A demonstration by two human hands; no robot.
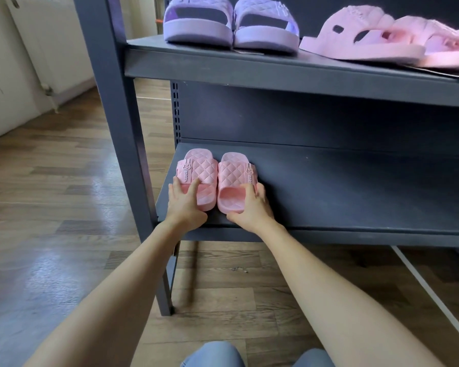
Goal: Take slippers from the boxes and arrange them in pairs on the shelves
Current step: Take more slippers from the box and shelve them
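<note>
Two pink quilted slippers stand side by side at the left end of the lower grey shelf (342, 186), toes pointing to the back. My left hand (184, 203) holds the heel of the left pink slipper (198, 169), fingers curled over its edge. My right hand (251, 207) grips the heel of the right pink slipper (235, 173), thumb under the heel and fingers round its outer side. The two slippers touch along their inner edges.
On the upper shelf (276, 72) stand a pair of lilac quilted slippers (231, 25) and, to the right, a pair of pale pink slippers (387, 38). The shelf's grey post (112, 102) rises at the left. Wood floor (51, 207) and a white radiator (45, 43) lie to the left.
</note>
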